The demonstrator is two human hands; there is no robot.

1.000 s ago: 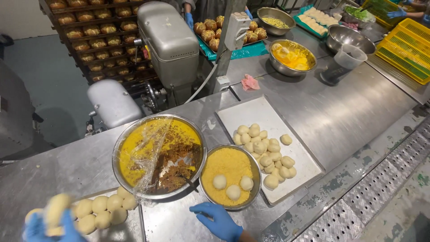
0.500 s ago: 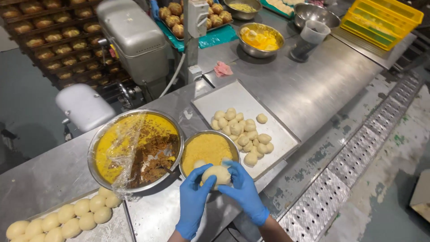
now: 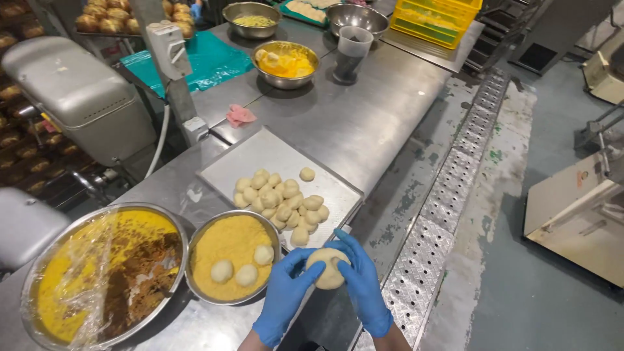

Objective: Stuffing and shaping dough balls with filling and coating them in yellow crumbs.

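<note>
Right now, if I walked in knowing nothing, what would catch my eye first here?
Probably the two blue-gloved hands low in the middle, the left hand and right hand cupping one pale dough ball between them. Just left of them sits a round bowl of yellow crumbs with three dough balls in it, and behind lies a flat tray with a heap of dough balls. At far left is a big pan of yellow mixture under crinkled plastic film.
</note>
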